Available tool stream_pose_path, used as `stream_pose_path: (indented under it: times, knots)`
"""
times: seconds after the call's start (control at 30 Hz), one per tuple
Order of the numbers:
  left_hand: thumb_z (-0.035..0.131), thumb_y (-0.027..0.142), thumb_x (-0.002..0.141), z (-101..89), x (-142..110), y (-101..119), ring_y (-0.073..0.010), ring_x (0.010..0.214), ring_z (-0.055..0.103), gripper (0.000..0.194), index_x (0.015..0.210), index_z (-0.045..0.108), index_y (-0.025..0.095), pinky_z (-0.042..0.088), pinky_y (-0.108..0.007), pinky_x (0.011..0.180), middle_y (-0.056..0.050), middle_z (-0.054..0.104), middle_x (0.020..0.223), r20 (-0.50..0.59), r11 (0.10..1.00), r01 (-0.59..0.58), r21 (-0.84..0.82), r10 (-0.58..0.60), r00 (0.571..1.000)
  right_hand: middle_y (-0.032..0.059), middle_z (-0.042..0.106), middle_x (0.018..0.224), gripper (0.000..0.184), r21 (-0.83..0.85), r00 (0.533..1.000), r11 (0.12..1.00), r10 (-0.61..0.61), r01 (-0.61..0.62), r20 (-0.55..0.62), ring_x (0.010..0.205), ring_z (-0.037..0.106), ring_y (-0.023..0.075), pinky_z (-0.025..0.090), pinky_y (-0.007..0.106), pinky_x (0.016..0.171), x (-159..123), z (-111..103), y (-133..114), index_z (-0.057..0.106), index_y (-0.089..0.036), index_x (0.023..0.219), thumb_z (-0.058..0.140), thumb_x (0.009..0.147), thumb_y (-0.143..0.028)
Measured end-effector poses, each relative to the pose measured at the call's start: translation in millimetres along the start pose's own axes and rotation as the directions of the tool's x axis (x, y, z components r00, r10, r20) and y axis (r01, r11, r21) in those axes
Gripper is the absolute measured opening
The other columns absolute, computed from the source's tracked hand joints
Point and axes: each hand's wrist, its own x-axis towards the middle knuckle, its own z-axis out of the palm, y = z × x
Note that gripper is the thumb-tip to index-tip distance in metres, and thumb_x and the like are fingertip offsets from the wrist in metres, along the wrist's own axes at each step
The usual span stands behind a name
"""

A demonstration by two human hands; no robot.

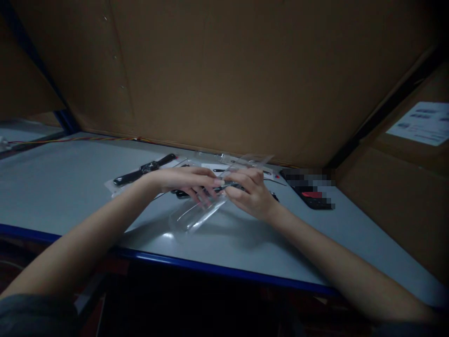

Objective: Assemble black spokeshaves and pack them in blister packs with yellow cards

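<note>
Both my hands meet over the grey table [63, 187]. My left hand [185, 183] and my right hand [250, 192] each pinch a long clear plastic bag [196, 215], which slants from the lower left up to the right. A thin dark strap-like piece [228, 187] shows between my fingertips, at the bag's middle. A black watch [143, 169] lies flat on a white sheet just beyond my left wrist. More clear bags and dark straps [242, 164] lie behind my hands.
A tall brown cardboard wall [224, 70] closes off the back of the table. A dark device with a red patch [314, 196] lies at the right. A cardboard box with a white label [421, 124] stands far right. The table's front edge is blue [210, 267].
</note>
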Motion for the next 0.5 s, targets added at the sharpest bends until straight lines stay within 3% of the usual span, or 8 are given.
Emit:
stream_pose_path:
  times: [0.07, 0.13, 0.23, 0.27, 0.33, 0.4, 0.43, 0.5]
  knots:
    - [0.072, 0.037, 0.069, 2.5, 8, -6, -0.0186, 0.072, 0.068, 0.043, 0.106, 0.062, 0.019, 0.053, -0.029, 0.062, -0.011, 0.07, 0.099, 0.046, 0.999, -0.014, -0.047, 0.016, 0.999, -0.0038, 0.057, 0.122, 0.019, -0.022, 0.999, 1.0, -0.013, 0.012, -0.05, 0.118, 0.044, 0.0207, 0.031, 0.042, 0.099, 3, -1, 0, 0.052, -0.038, 0.106, 0.048, 0.092, -0.026]
    - [0.072, 0.031, 0.069, -2.7, 13, -12, -0.0166, 0.069, 0.068, 0.04, 0.106, 0.061, 0.02, 0.053, -0.028, 0.061, -0.008, 0.07, 0.097, 0.006, 0.998, -0.046, -0.051, 0.047, 0.999, -0.0016, 0.049, 0.134, 0.037, -0.028, 0.997, 0.999, 0.023, -0.025, -0.077, 0.129, 0.037, 0.0221, 0.028, 0.045, 0.104, 6, -4, 2, 0.043, -0.038, 0.123, 0.049, 0.09, -0.024]
    - [0.068, 0.029, 0.072, -22.6, 16, -16, -0.0154, 0.062, 0.065, 0.035, 0.106, 0.059, 0.021, 0.051, -0.029, 0.06, -0.006, 0.069, 0.087, -0.2, 0.989, -0.115, 0.097, 0.132, 0.971, 0.0031, 0.035, 0.146, 0.064, -0.018, 0.986, 0.989, 0.145, -0.147, -0.084, 0.138, 0.025, 0.0264, 0.02, 0.051, 0.11, 11, -7, 9, 0.024, -0.035, 0.141, 0.054, 0.085, -0.024]
    - [0.067, 0.029, 0.073, -30.8, 17, -17, -0.0153, 0.06, 0.064, 0.034, 0.106, 0.06, 0.02, 0.05, -0.029, 0.059, -0.006, 0.069, 0.084, -0.316, 0.969, -0.125, 0.211, 0.189, 0.93, 0.0046, 0.032, 0.148, 0.069, -0.005, 0.976, 0.981, 0.193, -0.194, -0.102, 0.139, 0.024, 0.0276, 0.019, 0.052, 0.11, 11, -7, 12, 0.02, -0.033, 0.143, 0.056, 0.084, -0.025]
    - [0.064, 0.03, 0.075, -46.1, 20, -18, -0.0163, 0.063, 0.064, 0.035, 0.109, 0.06, 0.019, 0.048, -0.029, 0.063, -0.007, 0.069, 0.085, -0.501, 0.871, -0.077, 0.486, 0.35, 0.791, 0.0074, 0.032, 0.147, 0.069, 0.023, 0.947, 0.958, 0.286, -0.286, -0.148, 0.138, 0.024, 0.0289, 0.02, 0.052, 0.11, 10, -2, 18, 0.023, -0.029, 0.143, 0.057, 0.083, -0.029]
    - [0.061, 0.032, 0.079, -57.2, 26, -19, -0.0193, 0.077, 0.066, 0.036, 0.113, 0.061, 0.019, 0.045, -0.03, 0.073, -0.009, 0.069, 0.094, -0.547, 0.723, 0.035, 0.69, 0.489, 0.679, 0.009, 0.039, 0.142, 0.057, 0.034, 0.922, 0.932, 0.362, -0.361, -0.137, 0.135, 0.029, 0.0296, 0.023, 0.051, 0.107, 6, 6, 25, 0.037, -0.027, 0.136, 0.057, 0.082, -0.032]
    - [0.059, 0.034, 0.081, -60.6, 30, -19, -0.0207, 0.085, 0.065, 0.036, 0.114, 0.061, 0.019, 0.044, -0.029, 0.076, -0.009, 0.07, 0.098, -0.54, 0.658, 0.091, 0.747, 0.522, 0.66, 0.0093, 0.043, 0.138, 0.049, 0.036, 0.917, 0.922, 0.388, -0.387, -0.095, 0.132, 0.033, 0.0299, 0.024, 0.051, 0.106, 4, 10, 28, 0.046, -0.026, 0.13, 0.057, 0.083, -0.033]
    - [0.053, 0.036, 0.086, -63.7, 40, -19, -0.0224, 0.095, 0.064, 0.034, 0.115, 0.061, 0.021, 0.042, -0.029, 0.08, -0.01, 0.07, 0.102, -0.508, 0.535, 0.199, 0.821, 0.525, 0.682, 0.009, 0.052, 0.128, 0.033, 0.052, 0.906, 0.904, 0.423, -0.424, 0.036, 0.125, 0.041, 0.03, 0.028, 0.05, 0.101, -1, 19, 33, 0.058, -0.025, 0.115, 0.057, 0.083, -0.034]
